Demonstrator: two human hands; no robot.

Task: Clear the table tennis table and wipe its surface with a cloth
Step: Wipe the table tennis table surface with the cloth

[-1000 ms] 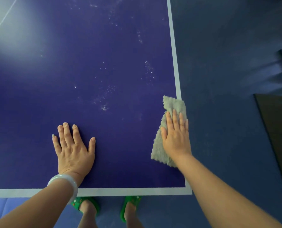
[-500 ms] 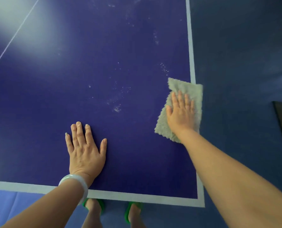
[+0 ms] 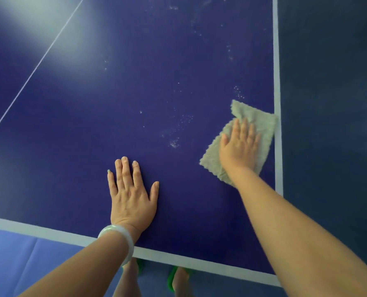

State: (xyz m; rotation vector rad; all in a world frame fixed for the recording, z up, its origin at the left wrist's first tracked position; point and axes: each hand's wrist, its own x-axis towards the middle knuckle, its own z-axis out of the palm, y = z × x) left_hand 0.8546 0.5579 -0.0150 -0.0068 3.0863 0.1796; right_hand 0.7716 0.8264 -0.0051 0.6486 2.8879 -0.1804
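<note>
Two flat hands: the right hand (image 3: pixel 239 146), fingers straight and close, presses the cloth (image 3: pixel 262 123) to the table (image 3: pixel 114 114) at centre right, touching the white side line (image 3: pixel 276 61), probably for even wiping pressure. The left hand (image 3: pixel 133 196), fingers spread, apparently braces at lower centre; specks (image 3: pixel 174 143) lie just left of the cloth.

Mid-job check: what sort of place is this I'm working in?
Probably an indoor sports hall or games room: a dark blue table tennis table with a white edge line and a thin white centre line, standing on blue mat-like flooring.
</note>
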